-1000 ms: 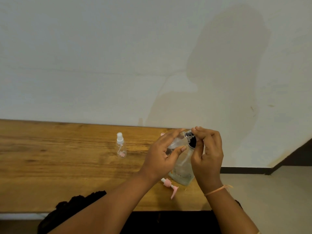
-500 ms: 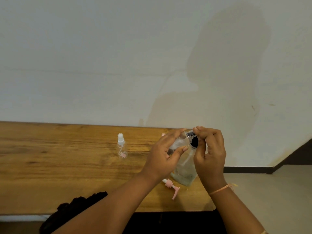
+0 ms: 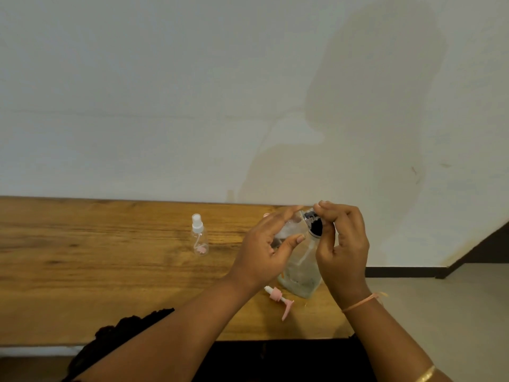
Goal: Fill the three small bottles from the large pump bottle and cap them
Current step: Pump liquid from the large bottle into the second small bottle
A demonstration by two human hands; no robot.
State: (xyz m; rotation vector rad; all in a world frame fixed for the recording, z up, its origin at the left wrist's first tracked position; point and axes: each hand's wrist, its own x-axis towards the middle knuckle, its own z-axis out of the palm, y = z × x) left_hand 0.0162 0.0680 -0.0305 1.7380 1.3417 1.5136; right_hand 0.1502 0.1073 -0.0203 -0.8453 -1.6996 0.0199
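Observation:
A large clear pump bottle (image 3: 300, 275) stands on the wooden table (image 3: 110, 271) near its right end. My right hand (image 3: 343, 244) curls its fingers round the bottle's black pump head (image 3: 314, 226). My left hand (image 3: 268, 250) holds a small clear bottle (image 3: 290, 230) tilted against that pump head. A second small bottle (image 3: 199, 238), clear with a white spray cap, stands upright to the left, apart from both hands. A pink pump cap (image 3: 279, 299) lies on the table in front of the large bottle.
A white wall rises right behind the table. The table's right edge (image 3: 345, 321) is just beyond the large bottle, with floor (image 3: 440, 312) past it. Dark cloth (image 3: 115, 337) overlaps the near edge at the left.
Both hands stay on the small bottle and the black pump head, drifting only slightly to the right. The other bottle and the pink cap have not moved.

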